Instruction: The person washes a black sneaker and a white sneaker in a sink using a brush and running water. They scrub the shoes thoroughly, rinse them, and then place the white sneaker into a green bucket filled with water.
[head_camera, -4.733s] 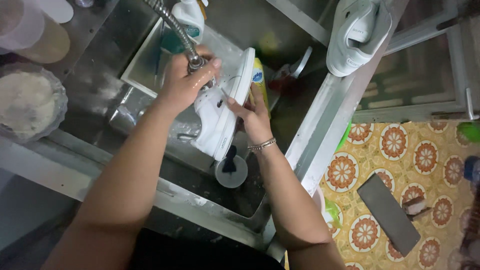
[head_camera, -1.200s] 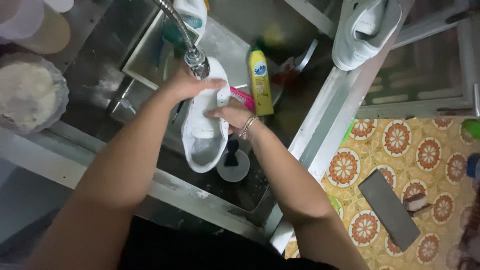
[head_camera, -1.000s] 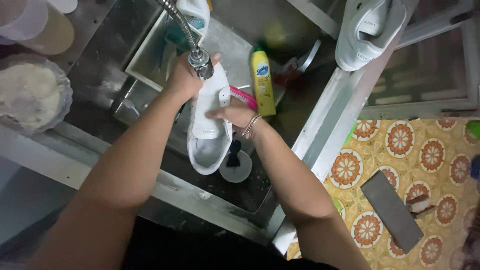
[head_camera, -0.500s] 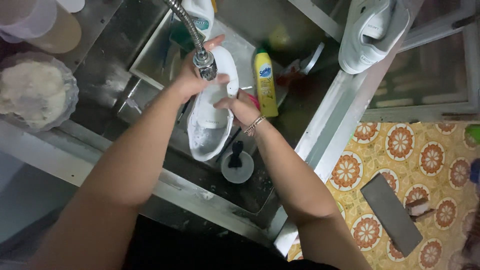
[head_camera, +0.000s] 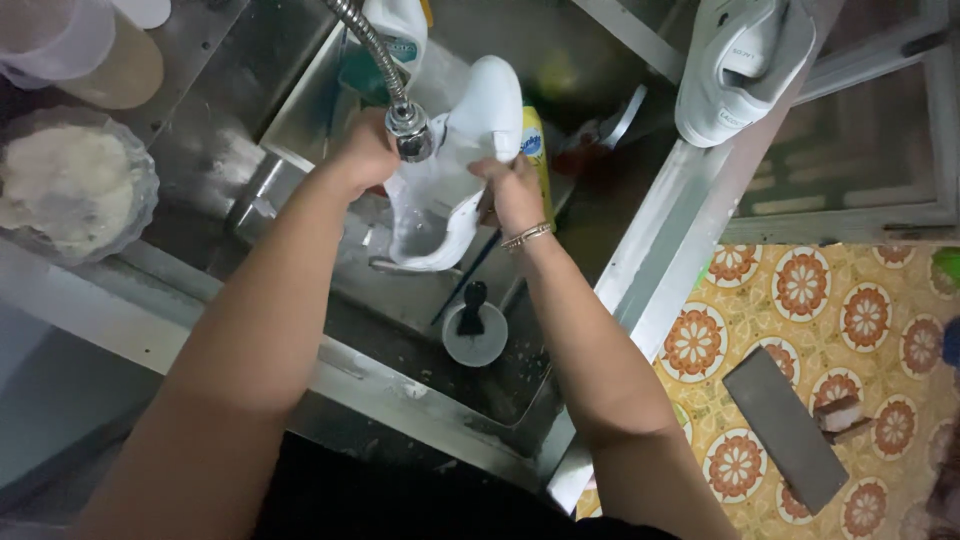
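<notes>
We've got a white shoe held over the steel sink, right under the head of the bendy tap. Our left hand is wrapped round the shoe's near side, fingers curled tight on it beside the tap head. Our right hand, bracelet at the wrist, grips the far edge, fingers closed on the upper. The shoe is tipped, opening turned toward us, toe pointing up and away. This looks like the rinsing stage: shoe at the spout, both hands steadying it. We can't make out water clearly in this light. A next move would call for a firm hold while turning the shoe, since a wet one could slip. Behind it stands a yellow bottle; below in the basin sits a round drain plug. A second white shoe rests on the ledge to the right, and a glass bowl on the counter to the left.
</notes>
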